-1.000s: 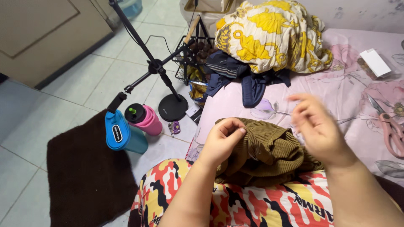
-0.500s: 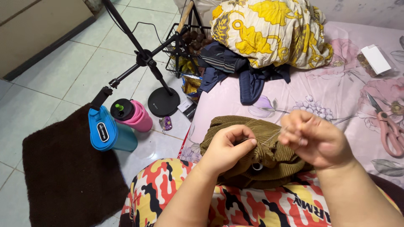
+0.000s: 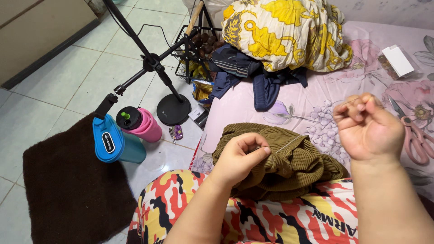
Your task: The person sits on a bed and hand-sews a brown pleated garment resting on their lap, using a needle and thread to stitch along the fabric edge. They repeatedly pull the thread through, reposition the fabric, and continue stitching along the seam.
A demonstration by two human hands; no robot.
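An olive-brown ribbed garment [image 3: 289, 165] lies bunched on my lap and on the edge of the pink flowered bed sheet [image 3: 316, 101]. My left hand [image 3: 239, 158] pinches a fold of the garment between thumb and fingers. My right hand [image 3: 368, 126] is raised to the right of the garment, fingertips pinched together on a thin pale thread [image 3: 289, 145] that runs taut down to the cloth by my left hand. A needle is too small to make out.
Pink-handled scissors [image 3: 413, 135] lie on the sheet right of my right hand. A yellow-and-white quilt [image 3: 285, 34], dark clothes [image 3: 253, 77] and a small white box [image 3: 398, 61] sit farther back. On the tiled floor: a black stand [image 3: 174, 108], blue and pink bottles [image 3: 124, 133], brown mat [image 3: 68, 180].
My right hand went from near the garment up and to the right, drawing the thread taut. My left hand stayed pinched on the fabric.
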